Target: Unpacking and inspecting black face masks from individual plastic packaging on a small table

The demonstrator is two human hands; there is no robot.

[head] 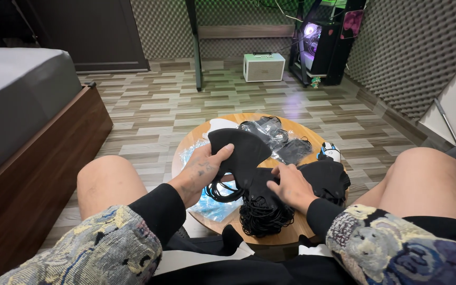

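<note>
Head view showed the left hand [202, 171] clamped on a black mask [238, 153] above the table [291, 232]; the right hand [291, 184], fingers loosely spread, pressed the mask pile [265, 206]. Sorting seemingly underway; next, a single mask needs separating.

Round table [291, 235] between my knees; mask pile [270, 206] on its near edge under my right hand [291, 184]; my left hand [201, 171] lifts one mask [238, 150] above table's left side; bagged masks [270, 132] behind; bed [22, 105] far left; speaker [263, 67] on floor beyond.
</note>
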